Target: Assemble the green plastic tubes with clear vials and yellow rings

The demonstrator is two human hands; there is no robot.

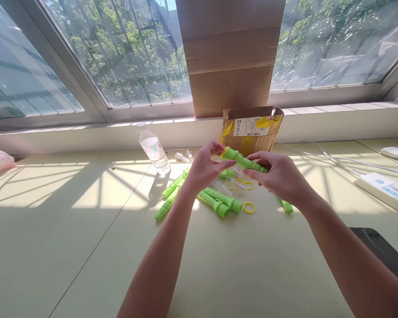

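My right hand [273, 172] grips the lower right part of a green plastic tube [240, 158], which slants above the table. At the tube's upper left end is a yellow ring [224, 152], and the fingers of my left hand [207, 165] are closed around that end. Below lie several more green tubes [215, 203] with threaded ends, partly hidden by my left hand and wrist. Beside them are clear plastic pieces [222, 186] and loose yellow rings [249, 208]. Another green tube [287, 206] shows partly below my right hand.
A water bottle [154, 150] stands at the back left, near small white-capped pieces [181, 157]. Behind my hands is an open cardboard box [252, 132]. At the right are a white power strip [383, 187], cables and a dark mat [381, 251].
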